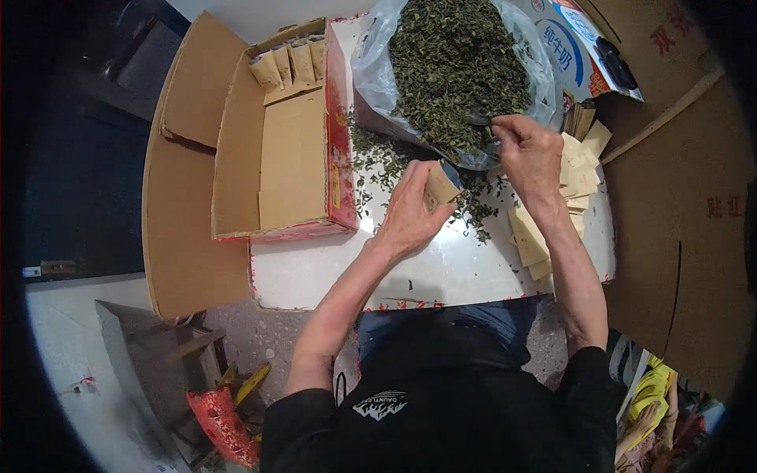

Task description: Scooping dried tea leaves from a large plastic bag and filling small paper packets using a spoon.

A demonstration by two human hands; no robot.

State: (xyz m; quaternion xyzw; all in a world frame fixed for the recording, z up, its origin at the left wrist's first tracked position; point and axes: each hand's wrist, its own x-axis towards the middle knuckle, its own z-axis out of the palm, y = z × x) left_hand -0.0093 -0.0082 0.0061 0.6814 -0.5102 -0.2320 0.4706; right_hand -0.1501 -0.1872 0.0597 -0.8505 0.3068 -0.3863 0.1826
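Brown cardboard forms an open, long box (292,169) with a red outer side, lying along the left edge of a white table (307,280). Several small, plump paper packets (293,63) already stand upright in its far end; cardboard floor shows along the rest, so the work looks to be at an early stage. Right of the box, near the table's middle, the left hand (414,206) grips one tan paper packet (443,188), held tilted, with a dark lining showing at its mouth. Beyond it, toward the far edge, a clear, crinkled plastic bag (377,75) is rolled open around a big heap of dry, curled, dark green leaves (461,67); crumbs scatter the smooth tabletop. The right hand (532,154) is pinched around what seems a small spoon (478,121) at the heap's near side. Many flat paper packets (579,169) overlap along the right edge, apparently left to fill.
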